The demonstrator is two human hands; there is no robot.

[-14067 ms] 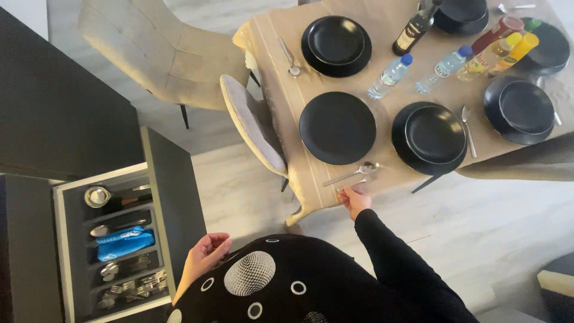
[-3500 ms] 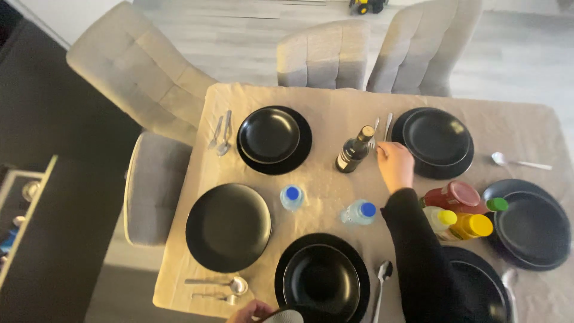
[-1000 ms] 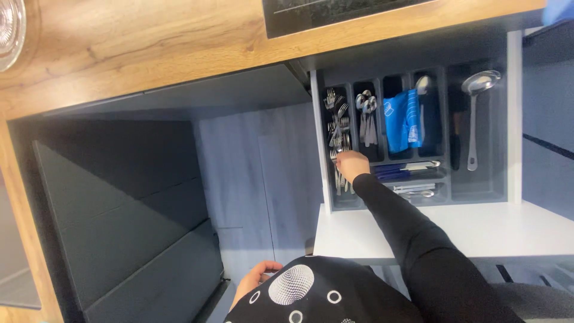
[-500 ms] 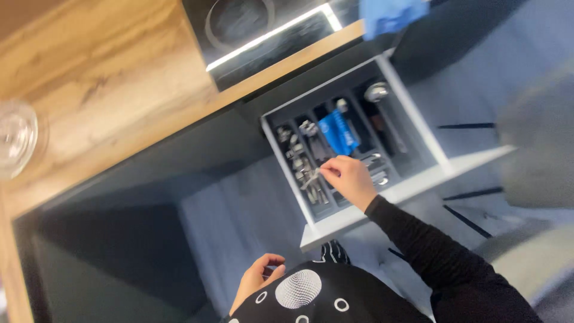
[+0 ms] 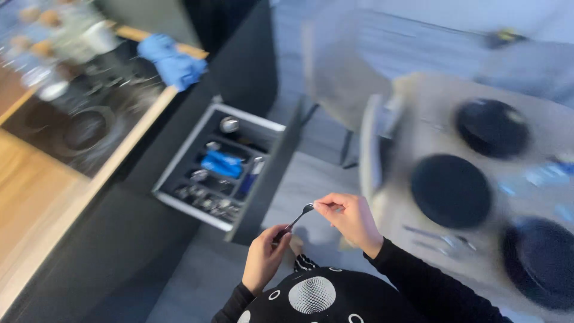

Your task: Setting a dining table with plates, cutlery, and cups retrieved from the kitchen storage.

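Both my hands hold one piece of silver cutlery (image 5: 296,219), thin and blurred, in front of my chest. My right hand (image 5: 353,220) pinches its upper end. My left hand (image 5: 264,258) grips its lower end. To the left, the open cutlery drawer (image 5: 192,157) shows its dark compartments with metal pieces and a blue item (image 5: 221,164). To the right stands the table (image 5: 418,101) with a beige cloth and black plates (image 5: 451,190).
A wooden counter with a black hob (image 5: 78,122) runs along the left, with a blue cloth (image 5: 172,61) at its edge. A grey chair (image 5: 338,78) stands between drawer and table. Cutlery (image 5: 433,239) lies on the table beside a plate. The view is blurred.
My right hand has lifted a piece of cutlery out of the drawer. My left hand has come up to take its other end. The view has swung from the drawer towards the table.
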